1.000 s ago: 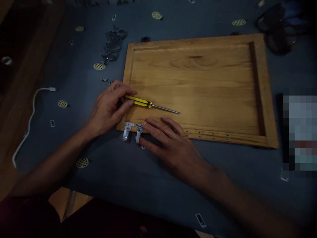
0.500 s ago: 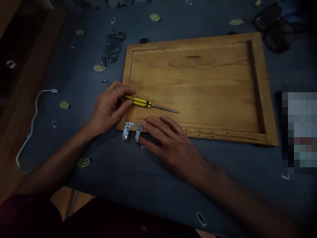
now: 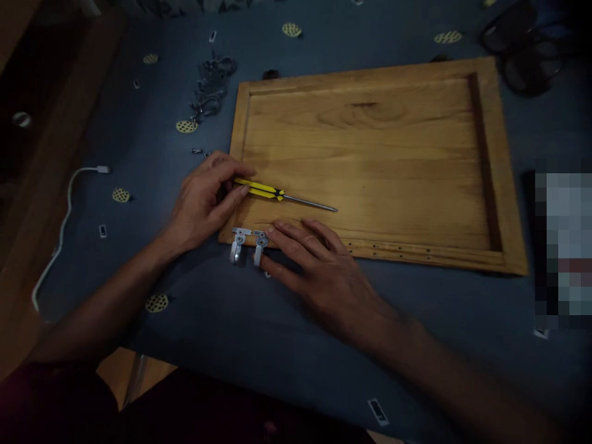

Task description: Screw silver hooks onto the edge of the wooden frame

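Note:
A framed wooden panel (image 3: 370, 154) lies flat on a blue-covered table (image 3: 231, 333). On its near left part rests a yellow-and-black screwdriver (image 3: 268, 190), shaft pointing right. My left hand (image 3: 206, 200) pinches the screwdriver's handle end with thumb and fingers. My right hand (image 3: 319, 271) lies flat, fingers stretched over the panel's near edge, its fingertips next to two metal hooks (image 3: 247, 243) fixed at the panel's near left corner. A row of small holes (image 3: 393, 248) runs along the near rail to the right of my right hand.
A pile of loose metal hooks (image 3: 210, 89) lies beyond the panel's left end. A white cable (image 3: 65, 209) curls at the left table edge. Dark glasses-like items (image 3: 522, 49) sit far right. Small screws (image 3: 198, 150) lie near my left hand.

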Available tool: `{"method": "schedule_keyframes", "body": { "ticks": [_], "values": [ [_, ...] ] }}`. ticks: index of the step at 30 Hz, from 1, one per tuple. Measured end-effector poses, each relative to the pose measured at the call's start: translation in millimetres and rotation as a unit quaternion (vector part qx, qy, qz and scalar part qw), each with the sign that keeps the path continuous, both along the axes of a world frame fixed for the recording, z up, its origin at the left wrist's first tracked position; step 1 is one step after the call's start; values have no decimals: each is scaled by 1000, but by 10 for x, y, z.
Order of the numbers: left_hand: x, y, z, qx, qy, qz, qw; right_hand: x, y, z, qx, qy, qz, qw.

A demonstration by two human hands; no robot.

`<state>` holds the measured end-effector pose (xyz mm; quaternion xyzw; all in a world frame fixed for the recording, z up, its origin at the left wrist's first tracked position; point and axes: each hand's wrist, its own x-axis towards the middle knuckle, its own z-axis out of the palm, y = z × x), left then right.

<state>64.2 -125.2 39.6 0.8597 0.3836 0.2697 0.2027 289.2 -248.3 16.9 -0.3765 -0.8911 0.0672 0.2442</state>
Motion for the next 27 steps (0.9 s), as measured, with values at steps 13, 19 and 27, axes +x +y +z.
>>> {"method": "schedule_keyframes", "body": {
  "ticks": [13,19,27],
  "values": [
    [3,5,-13,13,7,0,1000,-29,-11,-10,17,-16,-14,1000],
    [4,8,-6,15,5,-4,1000,-30,-14,19,14,-22,-17,1000],
    [-11,18,-23,2,-12,3,1000,-37,-10,-9,42,-32,-15,998]
  ]
}}
